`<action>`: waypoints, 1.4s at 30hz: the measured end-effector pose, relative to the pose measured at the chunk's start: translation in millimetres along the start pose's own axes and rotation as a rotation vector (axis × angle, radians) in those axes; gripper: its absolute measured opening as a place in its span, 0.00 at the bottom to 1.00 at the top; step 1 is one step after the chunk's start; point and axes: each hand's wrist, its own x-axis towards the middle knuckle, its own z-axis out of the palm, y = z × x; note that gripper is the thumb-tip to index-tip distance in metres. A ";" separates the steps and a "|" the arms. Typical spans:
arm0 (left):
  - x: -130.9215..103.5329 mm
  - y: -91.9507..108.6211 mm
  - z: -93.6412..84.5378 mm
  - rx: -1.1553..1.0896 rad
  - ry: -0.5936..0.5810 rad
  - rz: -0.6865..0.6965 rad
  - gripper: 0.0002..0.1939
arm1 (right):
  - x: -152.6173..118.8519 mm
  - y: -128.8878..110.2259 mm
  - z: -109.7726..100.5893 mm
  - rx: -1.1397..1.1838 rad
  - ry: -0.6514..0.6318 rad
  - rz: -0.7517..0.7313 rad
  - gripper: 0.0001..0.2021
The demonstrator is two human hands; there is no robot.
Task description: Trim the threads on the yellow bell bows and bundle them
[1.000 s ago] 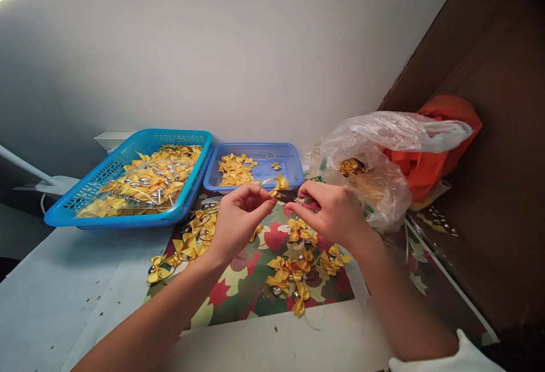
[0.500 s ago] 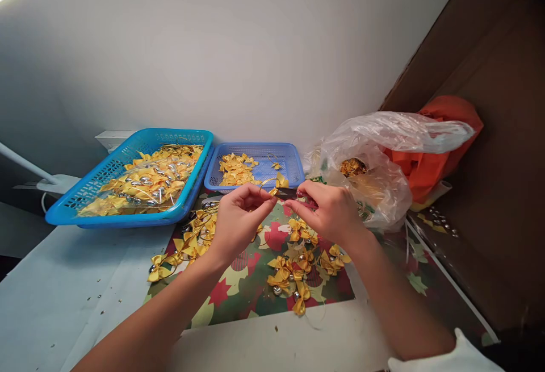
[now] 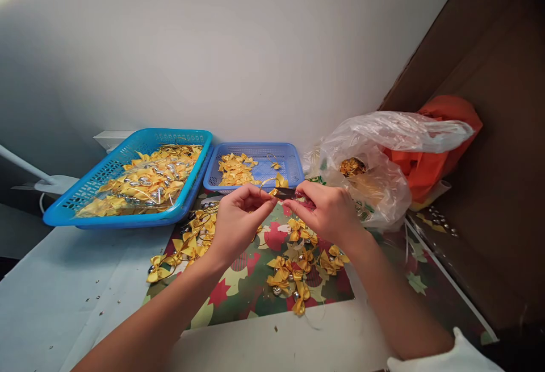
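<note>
My left hand (image 3: 242, 216) pinches a thin gold loop with a yellow bow (image 3: 280, 180) beside it, above the patterned sheet. My right hand (image 3: 330, 208) is closed around a small tool with pink handles and dark blades (image 3: 285, 192), whose tip points left and meets the bow and loop. Yellow bows with silver bells (image 3: 283, 268) lie on the sheet below my hands, and more bows (image 3: 193, 238) lie to the left, partly behind my left wrist.
A blue basket (image 3: 55, 213) of bows and bagged bells stands left. A smaller blue-violet basket (image 3: 293, 162) with yellow bows sits at the back. A clear plastic bag (image 3: 395, 184) and an orange bag (image 3: 426, 173) are on the right, by a brown panel (image 3: 498, 190).
My right hand and the tool have shifted very slightly left. My left hand keeps its pinch on the loop, and the rest looks the same.
</note>
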 end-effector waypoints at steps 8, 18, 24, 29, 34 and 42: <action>1.0 -1.0 0.3 0.025 0.007 0.007 0.08 | 0.2 -0.5 3.1 -0.048 -0.022 -0.010 0.20; 2.3 -3.6 -0.3 0.038 0.020 0.000 0.08 | 1.8 -1.3 5.4 -0.093 -0.021 -0.030 0.20; 1.9 -2.8 -0.1 0.067 0.022 0.009 0.07 | 0.9 -4.5 6.3 -0.117 -0.016 -0.028 0.20; 2.6 -2.8 0.6 0.053 0.017 0.019 0.07 | 0.7 -5.0 7.4 -0.146 -0.005 -0.050 0.19; 2.1 -3.5 0.4 0.053 0.022 0.015 0.06 | 1.0 -4.4 7.0 -0.162 0.003 -0.060 0.19; 2.9 -5.5 -0.3 0.041 0.019 0.010 0.06 | 0.8 -4.6 7.6 -0.111 -0.023 -0.042 0.19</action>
